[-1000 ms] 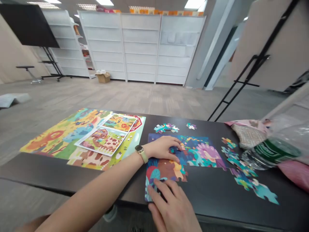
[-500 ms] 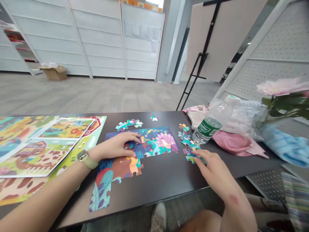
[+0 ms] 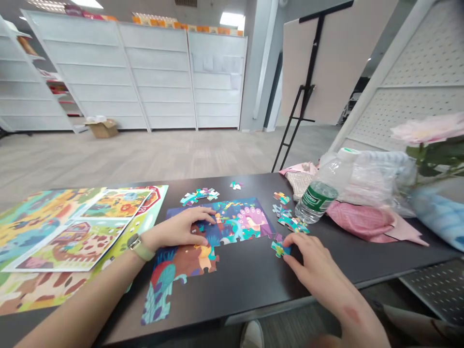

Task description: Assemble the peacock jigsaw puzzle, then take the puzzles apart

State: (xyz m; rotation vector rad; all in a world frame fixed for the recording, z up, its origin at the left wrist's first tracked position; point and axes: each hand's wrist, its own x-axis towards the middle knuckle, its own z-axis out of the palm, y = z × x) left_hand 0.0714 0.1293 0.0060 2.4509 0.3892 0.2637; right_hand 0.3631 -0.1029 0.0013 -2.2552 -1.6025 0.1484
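Observation:
A partly joined jigsaw puzzle (image 3: 232, 227) lies on the dark table, showing a peacock and other animals. My left hand (image 3: 183, 227) rests on its left part with fingers stretched out, a watch (image 3: 134, 241) on the wrist. To the puzzle's right, my right hand (image 3: 308, 251) grips the right edge of a green and purple puzzle piece (image 3: 279, 247) between thumb and fingers. The piece is just off the puzzle's lower right corner, apart from it. Loose pieces (image 3: 290, 221) lie beyond this hand, and another group (image 3: 199, 195) behind the puzzle.
Finished-looking picture sheets (image 3: 105, 232) overlap at the left. A water bottle (image 3: 319, 193) stands at the right, by a pink cloth (image 3: 366, 222), clear plastic wrapping (image 3: 377, 179) and a pink flower (image 3: 427, 130). Behind the table are an easel (image 3: 308, 92) and white shelving (image 3: 163, 82).
My right hand has drawn the green and purple piece left and nearer, away from the other loose pieces. My left hand stays on the puzzle. The camera view has tilted up slightly.

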